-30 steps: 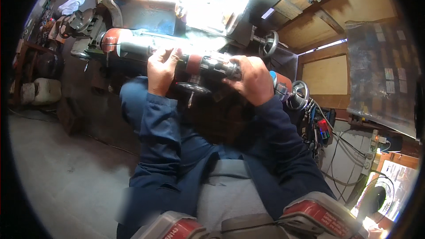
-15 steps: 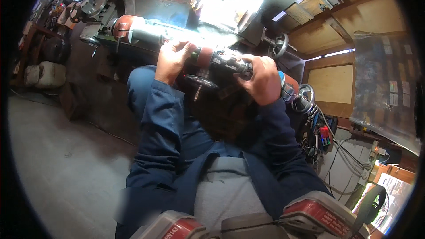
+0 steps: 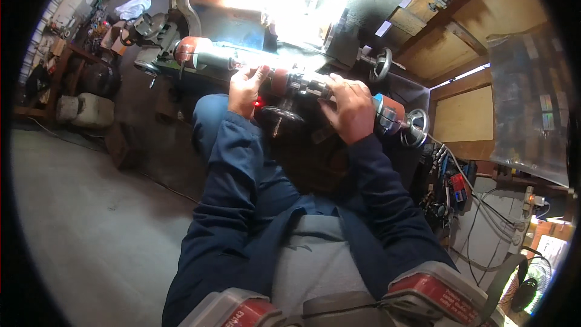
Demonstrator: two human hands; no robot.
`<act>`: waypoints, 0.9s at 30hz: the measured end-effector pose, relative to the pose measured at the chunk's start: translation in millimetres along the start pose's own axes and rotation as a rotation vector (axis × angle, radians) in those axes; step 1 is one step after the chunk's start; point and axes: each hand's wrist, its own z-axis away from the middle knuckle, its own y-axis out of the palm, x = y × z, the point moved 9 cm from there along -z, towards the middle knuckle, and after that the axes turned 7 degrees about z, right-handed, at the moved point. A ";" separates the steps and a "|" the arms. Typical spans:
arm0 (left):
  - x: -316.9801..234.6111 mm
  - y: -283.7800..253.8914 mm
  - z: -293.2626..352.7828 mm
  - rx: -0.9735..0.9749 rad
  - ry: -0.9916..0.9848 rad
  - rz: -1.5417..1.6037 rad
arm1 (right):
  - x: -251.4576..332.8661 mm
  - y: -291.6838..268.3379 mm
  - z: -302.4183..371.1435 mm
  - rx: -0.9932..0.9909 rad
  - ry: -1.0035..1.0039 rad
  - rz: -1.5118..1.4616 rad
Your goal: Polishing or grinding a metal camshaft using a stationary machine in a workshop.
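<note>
Both arms reach to a lathe-like machine with a long, brightly lit bar and a brown-red collar at its left end. My left hand is closed at the bar's middle, thumb and fingertips pinched together; what they hold is lost in glare. Just right of it sits a brown-red block, with a dark handwheel below. My right hand curls its fingers and thumb round the right end of a shiny metal fitting, which runs on from the block. The palm side of this hand is hidden.
A chrome handwheel and an orange-brown cylinder stand right of my right hand. Another handwheel is farther back. Tools hang at the right, beside cables. A wooden panel bounds the right side. A fan is at the lower right.
The view has shifted, so the machine appears farther right and more floor shows at the left. Both hands stay at the same parts, with only slight finger movement.
</note>
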 end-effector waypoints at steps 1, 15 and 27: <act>7.4 -3.2 -1.5 0.007 -0.018 0.084 | -2.0 2.8 -1.7 0.039 -0.001 -0.007; 10.0 33.0 9.6 0.278 0.083 -0.088 | 14.9 -59.1 90.5 -0.064 0.056 -0.479; 38.6 -47.1 -44.2 -0.062 0.049 0.408 | -65.3 -125.7 275.0 -0.293 0.430 -0.306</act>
